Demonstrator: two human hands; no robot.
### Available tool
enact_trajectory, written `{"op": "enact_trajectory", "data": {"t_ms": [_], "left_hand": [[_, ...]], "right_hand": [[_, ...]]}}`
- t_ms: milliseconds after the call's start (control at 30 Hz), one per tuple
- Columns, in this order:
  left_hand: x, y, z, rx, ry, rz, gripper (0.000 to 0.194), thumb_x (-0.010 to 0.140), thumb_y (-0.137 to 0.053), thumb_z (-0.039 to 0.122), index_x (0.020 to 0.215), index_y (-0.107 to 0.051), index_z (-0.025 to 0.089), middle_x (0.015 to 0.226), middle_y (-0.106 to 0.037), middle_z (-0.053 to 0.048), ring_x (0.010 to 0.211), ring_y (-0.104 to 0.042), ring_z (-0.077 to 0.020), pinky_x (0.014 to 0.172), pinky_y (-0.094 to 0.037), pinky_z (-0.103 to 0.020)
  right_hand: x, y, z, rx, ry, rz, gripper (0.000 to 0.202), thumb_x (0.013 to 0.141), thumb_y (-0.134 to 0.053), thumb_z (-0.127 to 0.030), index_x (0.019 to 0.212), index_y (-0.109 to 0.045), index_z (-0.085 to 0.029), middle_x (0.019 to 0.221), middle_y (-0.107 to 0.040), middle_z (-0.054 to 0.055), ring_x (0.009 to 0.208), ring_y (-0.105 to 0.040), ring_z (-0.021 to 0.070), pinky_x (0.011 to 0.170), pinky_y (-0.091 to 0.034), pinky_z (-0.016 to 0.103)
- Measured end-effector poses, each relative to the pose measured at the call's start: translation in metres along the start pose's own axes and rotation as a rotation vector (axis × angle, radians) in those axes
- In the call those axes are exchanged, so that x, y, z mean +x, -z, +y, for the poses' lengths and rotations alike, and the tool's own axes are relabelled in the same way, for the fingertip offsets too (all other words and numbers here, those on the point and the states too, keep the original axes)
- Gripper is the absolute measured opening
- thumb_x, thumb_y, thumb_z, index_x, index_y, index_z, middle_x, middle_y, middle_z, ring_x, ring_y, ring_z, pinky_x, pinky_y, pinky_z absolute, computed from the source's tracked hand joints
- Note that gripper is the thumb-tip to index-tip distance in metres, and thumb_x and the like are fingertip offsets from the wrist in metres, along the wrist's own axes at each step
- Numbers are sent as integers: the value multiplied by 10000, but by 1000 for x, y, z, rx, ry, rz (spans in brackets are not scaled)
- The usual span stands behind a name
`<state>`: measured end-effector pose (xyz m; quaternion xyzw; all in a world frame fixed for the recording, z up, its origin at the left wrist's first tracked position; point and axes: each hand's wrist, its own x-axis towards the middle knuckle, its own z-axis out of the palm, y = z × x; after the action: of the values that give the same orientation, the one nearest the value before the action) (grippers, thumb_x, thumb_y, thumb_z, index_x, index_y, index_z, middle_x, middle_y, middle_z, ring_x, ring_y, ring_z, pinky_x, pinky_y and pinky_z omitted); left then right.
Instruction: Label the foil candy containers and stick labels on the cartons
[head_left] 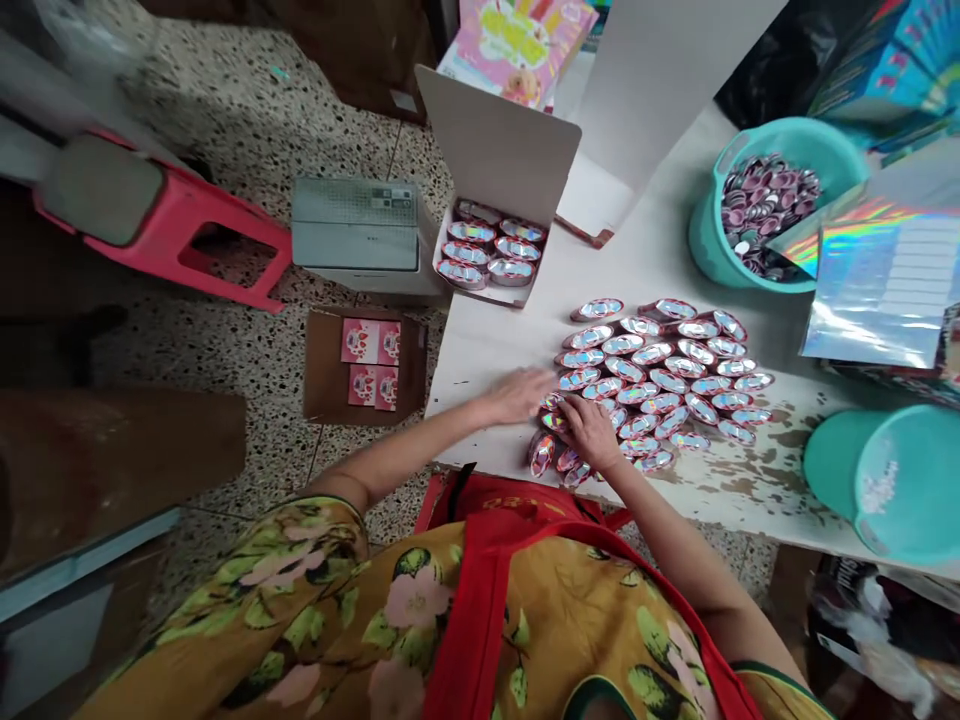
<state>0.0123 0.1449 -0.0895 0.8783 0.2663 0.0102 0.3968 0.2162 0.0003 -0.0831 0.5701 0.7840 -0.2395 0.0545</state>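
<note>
Many packs (651, 353) stand loose on the counter (480, 345), toward two o'clock; the open box (502, 150) at eleven already holds two columns. The left hand (520, 396) looks open; the right hand (591, 431) curls over packs, grip unclear.

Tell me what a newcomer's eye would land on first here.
Probably the cluster of shiny oval-topped packs across the middle of the white table, with the right hand at its near left corner. Next might come the teal tub of small purplish pieces at the table's far right, then the bright pinkish-red stool on the floor at left.
</note>
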Motion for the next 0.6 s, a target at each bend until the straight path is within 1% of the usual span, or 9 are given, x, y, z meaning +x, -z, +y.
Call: {"op": "enact_trajectory", "data": {"t_ms": [67,100,167,267,367,433,467,533,600], "left_hand": [[-10,-34,19,8,8,-20,358,913,-496,137,1232,-634,226,1170,-684,-79,1068,-658,-265,931,-530,-363],[-14,-44,22,8,16,-18,360,935,-469,134,1236,-634,241,1132,-696,-72,1045,-667,-252,915,-531,-347],[-21,-44,15,0,46,-6,377,946,-455,119,1241,-632,272,1079,-711,-53,1017,-674,-233,911,-527,-332],[-38,-10,-16,-14,160,83,379,946,-491,143,1297,-588,249,1181,-688,-78,1074,-655,-237,957,-517,-360],[-39,39,-55,2,266,324,376,963,-512,214,1337,-540,195,1302,-622,-123,1214,-580,-250,1067,-461,-393],[-23,66,-79,32,259,440,389,956,-532,223,1344,-534,188,1328,-595,-127,1273,-534,-253,1110,-423,-397],[-11,77,-89,55,244,457,395,950,-540,222,1343,-537,182,1330,-587,-133,1280,-525,-259,1112,-417,-402],[14,92,-103,112,221,448,407,941,-550,221,1343,-543,164,1308,-586,-147,1253,-533,-274,1092,-423,-418],[33,101,-109,176,186,414,418,934,-552,221,1346,-549,151,1274,-596,-153,1199,-549,-286,1051,-439,-432]], "right_hand": [[1,0,3,-1,22,10,463,975,-521,-370,1373,-565,-136,1395,-574,200,1168,-550,322,943,-418,445],[1,0,4,1,32,11,453,971,-529,-349,1370,-568,-137,1403,-572,198,1169,-554,319,945,-420,445],[-1,1,5,12,51,2,453,969,-533,-330,1386,-560,-156,1408,-576,189,1168,-561,318,947,-427,453],[-5,7,5,67,99,10,498,960,-554,-428,1400,-553,-195,1396,-588,180,1189,-555,338,971,-435,491],[14,22,4,179,108,141,558,940,-563,-523,1392,-555,-196,1388,-579,191,1247,-533,346,1030,-436,515],[49,34,3,282,36,280,544,970,-515,-495,1421,-521,-192,1423,-541,194,1309,-505,325,1072,-436,500],[73,40,3,347,-25,351,543,986,-480,-479,1444,-492,-187,1455,-511,196,1341,-486,311,1081,-443,486],[129,49,4,512,-168,465,607,993,-433,-504,1502,-407,-175,1517,-444,199,1368,-471,296,1039,-495,455],[183,54,9,691,-294,505,705,975,-413,-562,1547,-329,-158,1555,-398,210,1306,-533,298,984,-538,451]]}}
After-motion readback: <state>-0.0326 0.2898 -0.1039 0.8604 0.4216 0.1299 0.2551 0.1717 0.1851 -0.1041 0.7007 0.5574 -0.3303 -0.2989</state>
